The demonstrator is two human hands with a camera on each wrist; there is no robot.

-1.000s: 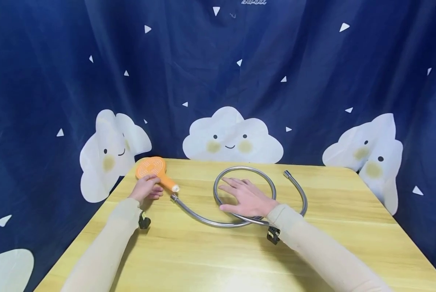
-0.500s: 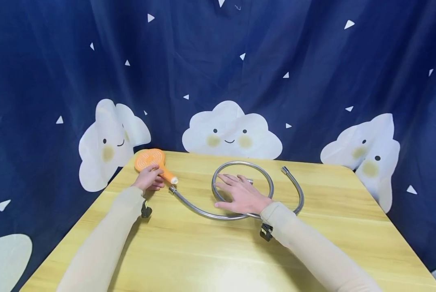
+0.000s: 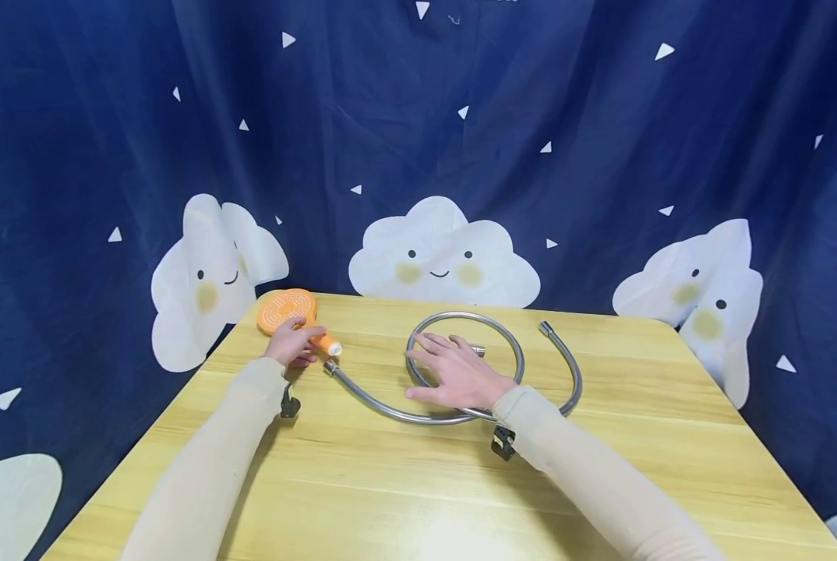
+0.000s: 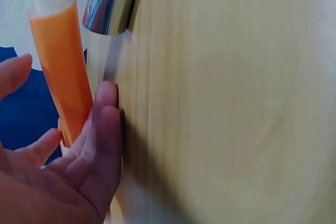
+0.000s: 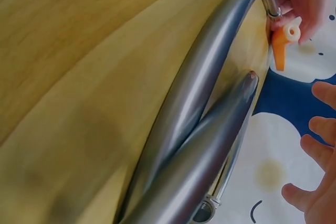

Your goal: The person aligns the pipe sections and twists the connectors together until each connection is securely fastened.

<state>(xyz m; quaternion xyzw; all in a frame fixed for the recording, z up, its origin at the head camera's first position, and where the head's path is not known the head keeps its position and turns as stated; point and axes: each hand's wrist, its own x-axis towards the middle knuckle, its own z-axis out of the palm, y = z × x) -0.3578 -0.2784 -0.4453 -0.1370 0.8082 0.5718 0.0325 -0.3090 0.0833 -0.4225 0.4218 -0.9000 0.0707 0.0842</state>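
Note:
An orange shower head (image 3: 287, 308) with a white threaded tip lies at the table's far left. My left hand (image 3: 292, 343) is at its handle; in the left wrist view the fingers run along the orange handle (image 4: 63, 66), and the thumb stands apart from it. Just beside that tip lies the metal end fitting (image 3: 330, 367) of a silver shower hose (image 3: 390, 411). The hose runs right into a loop. Above the loop my right hand (image 3: 460, 375) hovers with spread fingers, holding nothing. Part of the loop is hidden beneath it.
Another metal end (image 3: 545, 328) lies on the right, on a curved stretch of hose. A further metal fitting (image 3: 478, 351) shows inside the loop. The wooden table (image 3: 404, 483) meets a dark blue curtain (image 3: 418, 140) with printed clouds.
My left hand has shifted slightly right along the shower head's handle, towards its tip. The right hand has drifted a little left over the loop. The head view has tilted slightly.

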